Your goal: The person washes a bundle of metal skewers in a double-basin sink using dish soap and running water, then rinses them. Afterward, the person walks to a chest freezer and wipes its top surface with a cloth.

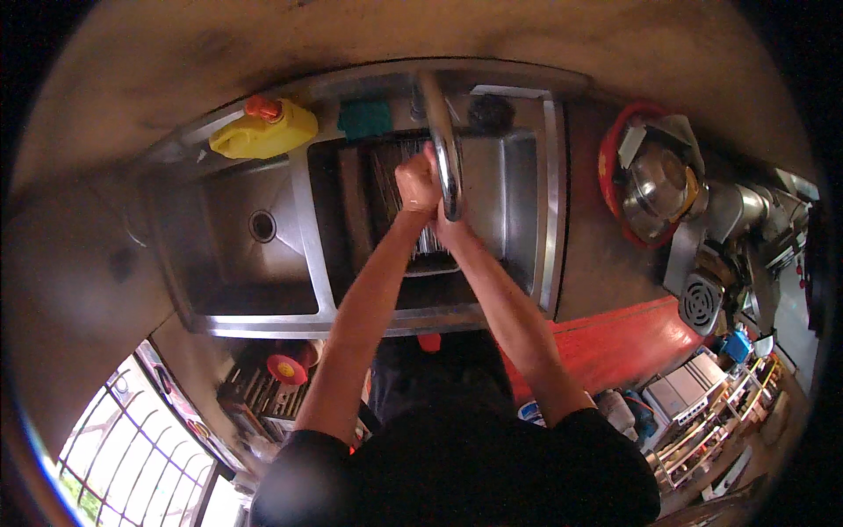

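Note:
Both of my hands are together over the right basin of a stainless steel double sink (315,263). My left hand (417,186) is closed into a loose fist, wet, just left of the chrome faucet spout (448,158). My right hand (452,227) lies against it, partly hidden by the spout's end. Whether either holds anything cannot be made out. Beneath them a rack or tray with thin metal bars (428,247) sits in the basin. On the back ledge are a green cloth or sponge (364,118) and a dark scouring pad (491,113).
A yellow jug with a red cap (263,135) lies at the back left. The left basin shows its drain (262,226). On the right counter, a red basin (609,174) holds metal bowls (658,181), beside more cookware. A red surface (612,342) lies below right.

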A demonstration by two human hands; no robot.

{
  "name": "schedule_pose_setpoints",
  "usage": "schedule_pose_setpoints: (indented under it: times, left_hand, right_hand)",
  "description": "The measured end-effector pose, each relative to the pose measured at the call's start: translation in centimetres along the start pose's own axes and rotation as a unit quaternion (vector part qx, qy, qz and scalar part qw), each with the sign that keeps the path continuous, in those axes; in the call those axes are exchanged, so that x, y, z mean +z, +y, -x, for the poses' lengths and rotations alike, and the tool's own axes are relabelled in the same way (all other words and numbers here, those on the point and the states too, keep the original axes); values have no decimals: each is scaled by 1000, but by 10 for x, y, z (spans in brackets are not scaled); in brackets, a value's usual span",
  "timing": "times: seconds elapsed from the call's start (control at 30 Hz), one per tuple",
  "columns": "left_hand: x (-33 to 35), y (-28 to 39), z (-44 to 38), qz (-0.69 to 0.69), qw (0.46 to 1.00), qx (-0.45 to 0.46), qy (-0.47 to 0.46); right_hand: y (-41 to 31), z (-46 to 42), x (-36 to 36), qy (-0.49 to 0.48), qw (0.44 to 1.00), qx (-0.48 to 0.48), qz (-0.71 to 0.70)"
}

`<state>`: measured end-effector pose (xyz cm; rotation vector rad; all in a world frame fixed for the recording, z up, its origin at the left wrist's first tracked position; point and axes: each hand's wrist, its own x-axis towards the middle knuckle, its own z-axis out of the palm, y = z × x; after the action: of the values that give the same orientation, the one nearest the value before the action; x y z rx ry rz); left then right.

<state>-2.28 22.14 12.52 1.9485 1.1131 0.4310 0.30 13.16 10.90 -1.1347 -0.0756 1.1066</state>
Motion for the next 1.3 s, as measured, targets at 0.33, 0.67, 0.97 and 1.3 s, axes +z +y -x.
schedule_pose_setpoints:
  times: [0.33, 0.67, 0.97, 1.3]
  left_hand:
    - [52, -75, 27, 738, 609, -239, -167]
    - [39, -61, 35, 775, 583, -221, -100]
    - [76, -131, -66, -47, 953, -246, -169]
    - [-19, -10, -17, 75, 837, 47, -541]
  right_hand:
    - [16, -32, -21, -82, 924, 12, 373]
    - [22, -57, 5, -137, 817, -75, -554]
    - [-13, 23, 31, -54, 966, -140, 210]
    - [-52, -52, 7, -197, 820, 268, 467]
